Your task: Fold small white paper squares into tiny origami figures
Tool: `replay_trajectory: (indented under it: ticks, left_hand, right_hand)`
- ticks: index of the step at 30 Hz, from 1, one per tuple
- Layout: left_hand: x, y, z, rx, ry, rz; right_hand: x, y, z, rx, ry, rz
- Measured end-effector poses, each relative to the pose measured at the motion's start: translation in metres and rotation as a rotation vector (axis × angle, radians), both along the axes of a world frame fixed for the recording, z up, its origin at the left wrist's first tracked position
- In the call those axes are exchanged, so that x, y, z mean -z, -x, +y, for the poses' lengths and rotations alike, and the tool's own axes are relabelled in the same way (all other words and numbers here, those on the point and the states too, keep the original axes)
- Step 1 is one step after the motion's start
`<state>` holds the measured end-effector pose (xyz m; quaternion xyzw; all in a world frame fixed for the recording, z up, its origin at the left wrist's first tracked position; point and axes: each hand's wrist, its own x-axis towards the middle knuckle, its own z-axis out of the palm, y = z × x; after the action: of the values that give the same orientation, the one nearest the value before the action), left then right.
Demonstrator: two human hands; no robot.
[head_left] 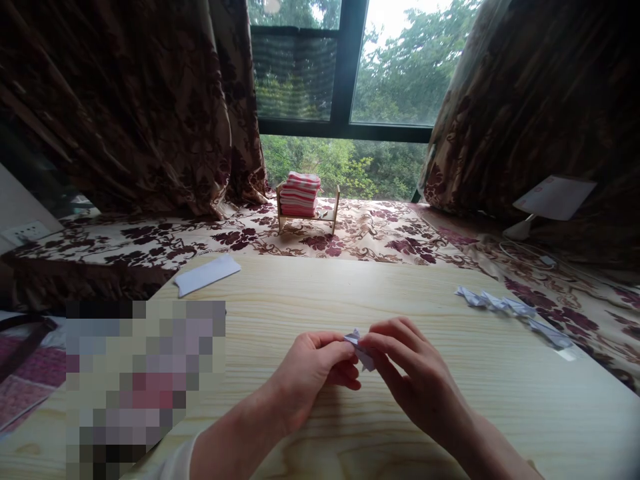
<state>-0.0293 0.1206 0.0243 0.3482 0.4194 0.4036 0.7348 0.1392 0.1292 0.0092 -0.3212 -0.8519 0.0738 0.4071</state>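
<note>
Between my two hands, just above the wooden table (280,300), is a small folded piece of white paper (365,359) with pointed ends. My left hand (320,367) pinches its left side between thumb and fingers. From the other side my right hand (407,357) has its thumb and fingertips closed on the paper; its curled fingers hide part of the fold. At the table's right edge lies a row of several folded white paper pieces (495,301), similar in look. A flat stack of white paper strips (207,275) rests at the table's far left.
On the flower-patterned cloth of the window ledge (380,233) stands a small wooden rack (336,200) with a pile of pink-striped cloths (299,195). A white lamp (555,197) is at the right, its cord trailing. A blurred-out patch covers the table's left side.
</note>
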Motion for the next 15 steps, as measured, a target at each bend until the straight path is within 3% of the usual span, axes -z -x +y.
replay_trajectory:
  ticks: [7, 12, 15]
  left_hand:
    - [0.0009, 0.0011, 0.0013, 0.010, 0.082, -0.113]
    - [0.0033, -0.0012, 0.0002, -0.026, 0.077, -0.058]
    - [0.0028, -0.0017, -0.0001, -0.057, -0.032, 0.063]
  right_hand:
    - [-0.0024, -0.0019, -0.0014, 0.007, -0.039, -0.042]
    - [-0.0028, -0.0005, -0.0020, -0.002, -0.042, -0.053]
    - [-0.0029, -0.0002, -0.0026, -0.029, 0.002, -0.042]
